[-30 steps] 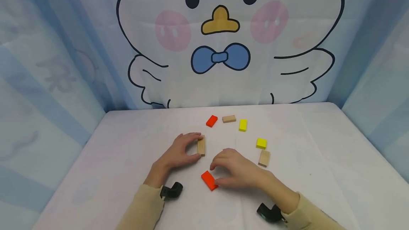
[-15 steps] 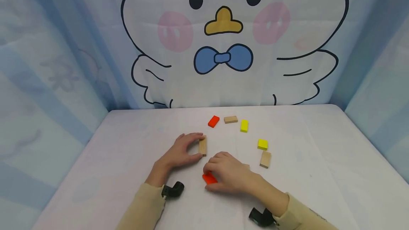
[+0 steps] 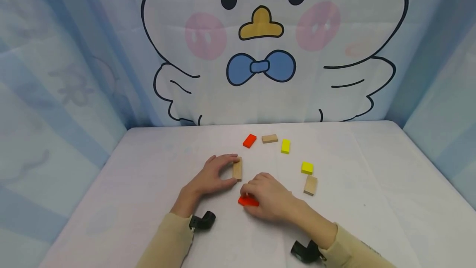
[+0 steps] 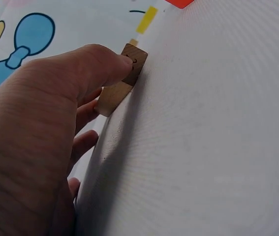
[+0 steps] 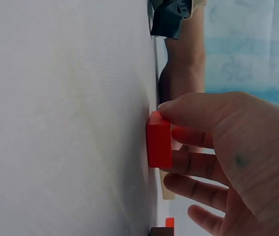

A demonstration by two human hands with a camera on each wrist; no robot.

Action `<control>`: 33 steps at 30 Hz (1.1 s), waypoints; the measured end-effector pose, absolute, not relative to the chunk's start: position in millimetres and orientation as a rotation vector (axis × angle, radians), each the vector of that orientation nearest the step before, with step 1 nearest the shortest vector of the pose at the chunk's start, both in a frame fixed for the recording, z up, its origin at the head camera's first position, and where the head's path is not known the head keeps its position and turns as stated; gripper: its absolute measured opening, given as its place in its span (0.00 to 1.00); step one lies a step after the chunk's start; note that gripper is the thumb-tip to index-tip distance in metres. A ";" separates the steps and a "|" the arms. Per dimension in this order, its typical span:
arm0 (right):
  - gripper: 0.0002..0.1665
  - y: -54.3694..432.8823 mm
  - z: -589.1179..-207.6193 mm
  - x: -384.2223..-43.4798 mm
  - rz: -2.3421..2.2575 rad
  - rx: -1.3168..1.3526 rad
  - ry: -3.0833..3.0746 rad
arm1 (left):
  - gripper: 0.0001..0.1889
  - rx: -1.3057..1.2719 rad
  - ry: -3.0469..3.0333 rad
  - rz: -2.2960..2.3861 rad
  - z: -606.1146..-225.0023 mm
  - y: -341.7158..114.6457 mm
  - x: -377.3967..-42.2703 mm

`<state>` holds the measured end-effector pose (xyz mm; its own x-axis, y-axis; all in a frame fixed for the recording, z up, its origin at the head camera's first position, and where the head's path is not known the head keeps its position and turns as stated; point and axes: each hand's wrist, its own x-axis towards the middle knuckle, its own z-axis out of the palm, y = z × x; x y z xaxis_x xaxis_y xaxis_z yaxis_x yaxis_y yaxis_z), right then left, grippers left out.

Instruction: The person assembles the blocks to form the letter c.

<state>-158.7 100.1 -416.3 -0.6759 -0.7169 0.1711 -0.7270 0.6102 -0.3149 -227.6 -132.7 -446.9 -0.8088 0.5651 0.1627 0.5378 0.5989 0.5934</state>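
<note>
On the surface (image 3: 111,214), we see the left hand (image 3: 208,178) and right hand (image 3: 272,198) gripping, respectively, the same wooden block (image 3: 237,171) as before and, newly, the red block (image 5: 159,144) near it, turned more crosswise: both are now held.

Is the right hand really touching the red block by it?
Touching. The right wrist view shows the right hand with its thumb tip against one end of the red block.
</note>
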 end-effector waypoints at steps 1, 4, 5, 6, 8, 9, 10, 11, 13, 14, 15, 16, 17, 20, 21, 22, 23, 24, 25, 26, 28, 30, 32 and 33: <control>0.09 100.2 -416.7 -159.6 0.558 1.239 -2.795 | 0.30 0.959 2.774 1.005 -447.5 -132.9 -227.7; 0.10 100.4 -417.4 -163.2 0.534 1.195 -2.813 | 0.30 0.965 2.787 0.996 -449.6 -133.0 -228.2; 0.11 100.6 -417.4 -164.6 0.526 1.182 -2.818 | 0.30 0.963 2.791 0.993 -450.3 -133.0 -228.3; 0.11 101.0 -417.3 -166.1 0.521 1.170 -2.825 | 0.30 0.960 2.794 0.990 -450.8 -133.0 -228.5; 0.11 102.2 -416.8 -169.0 0.515 1.150 -2.832 | 0.31 0.946 2.796 0.980 -451.2 -132.9 -228.6; 0.11 102.7 -416.4 -170.4 0.513 1.144 -2.831 | 0.31 0.940 2.799 0.975 -451.4 -132.9 -228.8; 0.11 103.3 -415.9 -171.8 0.512 1.142 -2.826 | 0.31 0.941 2.801 0.976 -451.5 -132.8 -229.1; 0.11 103.9 -415.6 -173.2 0.511 1.140 -2.820 | 0.31 0.937 2.803 0.972 -451.6 -132.8 -229.5; 0.11 105.0 -415.1 -175.5 0.513 1.137 -2.807 | 0.31 0.931 2.805 0.962 -451.9 -132.9 -230.4; 0.11 105.5 -414.9 -176.4 0.515 1.136 -2.805 | 0.31 0.932 2.806 0.962 -451.9 -133.0 -230.9; 0.11 105.8 -415.1 -177.4 0.517 1.137 -2.799 | 0.31 0.933 2.811 0.959 -451.5 -133.2 -230.8; 0.11 106.0 -415.5 -178.2 0.523 1.138 -2.795 | 0.31 0.937 2.815 0.960 -451.2 -133.5 -230.7; 0.11 106.0 -415.8 -178.8 0.531 1.141 -2.792 | 0.31 0.934 2.818 0.957 -450.9 -134.1 -230.3; 0.11 105.5 -416.0 -180.2 0.538 1.156 -2.788 | 0.31 0.930 2.829 0.958 -449.5 -135.5 -228.2; 0.11 105.4 -416.1 -180.6 0.537 1.164 -2.784 | 0.31 0.930 2.833 0.958 -449.3 -135.9 -227.5; 0.10 105.6 -415.9 -181.0 0.536 1.170 -2.784 | 0.31 0.930 2.834 0.958 -449.2 -136.2 -227.3; 0.10 106.0 -415.6 -181.4 0.531 1.174 -2.784 | 0.31 0.924 2.834 0.958 -449.2 -136.5 -227.3; 0.10 106.4 -415.3 -181.7 0.526 1.178 -2.783 | 0.31 0.920 2.835 0.956 -449.0 -136.6 -227.3; 0.10 107.1 -415.1 -182.0 0.524 1.180 -2.783 | 0.31 0.918 2.836 0.953 -448.7 -136.6 -227.5; 0.09 107.9 -415.0 -182.2 0.527 1.180 -2.786 | 0.31 0.918 2.835 0.953 -448.5 -136.6 -227.9; 0.09 109.5 -414.8 -182.1 0.532 1.174 -2.791 | 0.31 0.926 2.829 0.959 -447.8 -135.7 -229.0; 0.10 111.2 -414.5 -181.6 0.542 1.161 -2.797 | 0.31 0.934 2.822 0.966 -447.6 -134.4 -230.1; 0.10 113.1 -414.6 -180.9 0.548 1.148 -2.802 | 0.30 0.936 2.811 0.976 -447.8 -132.6 -230.9; 0.10 113.8 -414.8 -180.5 0.548 1.142 -2.803 | 0.31 0.933 2.804 0.980 -448.1 -131.7 -231.1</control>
